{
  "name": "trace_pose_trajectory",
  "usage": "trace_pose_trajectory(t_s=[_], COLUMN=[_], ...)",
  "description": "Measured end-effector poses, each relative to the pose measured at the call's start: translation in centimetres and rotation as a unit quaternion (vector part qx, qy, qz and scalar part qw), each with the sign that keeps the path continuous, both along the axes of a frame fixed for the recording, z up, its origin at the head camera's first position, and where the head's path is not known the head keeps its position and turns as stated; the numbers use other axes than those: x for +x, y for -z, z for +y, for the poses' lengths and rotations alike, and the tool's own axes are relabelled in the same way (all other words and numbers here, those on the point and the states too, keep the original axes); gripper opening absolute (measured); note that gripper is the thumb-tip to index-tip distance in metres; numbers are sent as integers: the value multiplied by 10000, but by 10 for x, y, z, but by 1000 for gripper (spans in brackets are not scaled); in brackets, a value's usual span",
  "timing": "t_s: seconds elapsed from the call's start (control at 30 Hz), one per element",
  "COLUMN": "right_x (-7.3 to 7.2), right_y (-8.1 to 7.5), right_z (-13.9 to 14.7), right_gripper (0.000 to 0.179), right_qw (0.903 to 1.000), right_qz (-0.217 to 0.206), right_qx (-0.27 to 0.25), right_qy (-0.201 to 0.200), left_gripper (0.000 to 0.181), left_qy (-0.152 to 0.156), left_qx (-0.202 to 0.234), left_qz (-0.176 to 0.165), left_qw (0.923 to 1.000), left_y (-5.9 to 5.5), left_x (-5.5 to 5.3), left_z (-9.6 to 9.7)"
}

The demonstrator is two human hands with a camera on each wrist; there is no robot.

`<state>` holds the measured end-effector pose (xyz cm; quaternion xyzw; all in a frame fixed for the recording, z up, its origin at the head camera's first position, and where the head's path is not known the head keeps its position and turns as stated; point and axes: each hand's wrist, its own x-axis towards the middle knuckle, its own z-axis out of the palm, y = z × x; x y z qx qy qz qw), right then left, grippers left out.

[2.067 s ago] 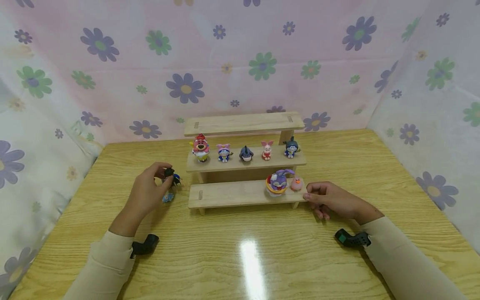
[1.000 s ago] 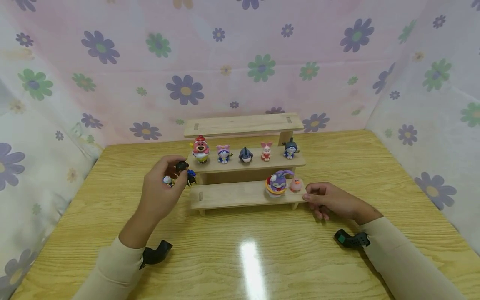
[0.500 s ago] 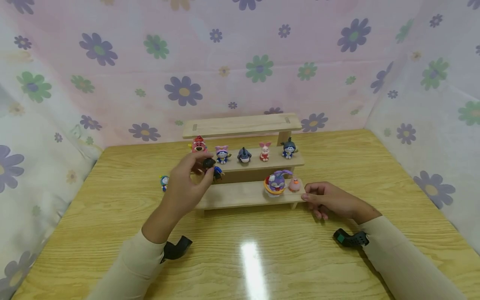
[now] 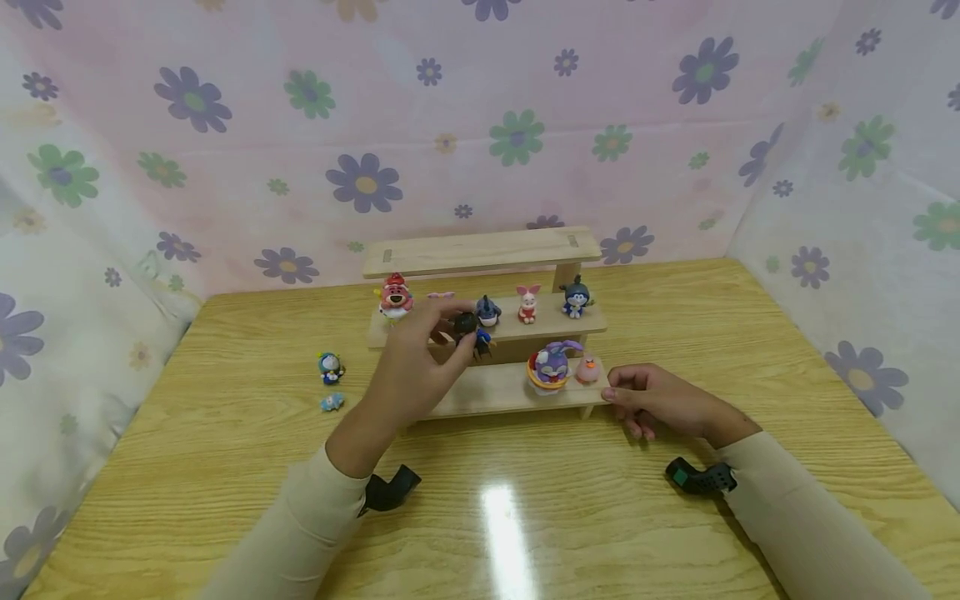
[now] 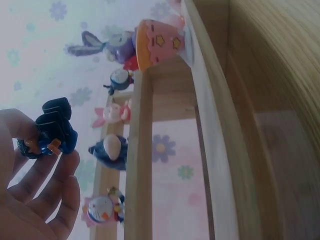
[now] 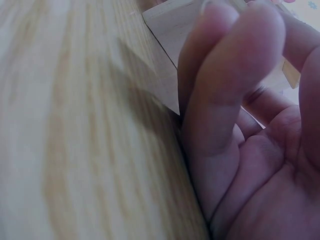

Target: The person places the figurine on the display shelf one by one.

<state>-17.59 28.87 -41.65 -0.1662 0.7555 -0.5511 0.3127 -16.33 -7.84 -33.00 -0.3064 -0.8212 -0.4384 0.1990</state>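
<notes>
My left hand [image 4: 415, 360] pinches a small dark figurine [image 4: 482, 340] with blue parts between thumb and fingers, above the lowest step of a wooden tiered shelf [image 4: 480, 390]. In the left wrist view this figurine [image 5: 59, 125] looks black and dark blue with an orange bit. My right hand [image 4: 666, 402] holds the right end of the lowest step, its fingers curled at the corner. Beside it on that step are a pink bird figurine [image 4: 588, 369] and a purple rabbit figurine [image 4: 552, 367] in a cup. The left hand partly hides the step's left half.
The middle step carries a pink bear figurine [image 4: 395, 298], a donkey figurine [image 4: 487, 312], a piglet figurine [image 4: 528, 305] and a dark-hooded figurine [image 4: 576, 297]. On the table left of the shelf are a blue-capped figurine [image 4: 330, 368] and a light-blue figurine [image 4: 332, 402].
My left hand has carried the dark figurine rightward from the table's left side to over the shelf, uncovering the two figurines on the table. The right hand stays at the shelf's end.
</notes>
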Motion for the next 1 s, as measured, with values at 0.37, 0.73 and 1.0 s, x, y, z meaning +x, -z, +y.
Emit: trace_pose_trajectory(t_s=[0.37,0.73,1.0], right_x=[-1,-1,1], right_y=[1,-2,-3], right_z=[2,-2,-1], right_gripper=[36,36,35], right_qw=[10000,10000,10000], right_qz=[44,26,-6], right_qx=[65,80,-22], right_qy=[9,32,-26], left_gripper=[34,33,32], left_qy=[259,190,153], left_qx=[-310,-1199,-1634], left_qz=[-549,-803,-1348], left_qw=[9977,9893,9772], left_y=[6,18,26], left_x=[4,1,-3], left_z=[14,16,16])
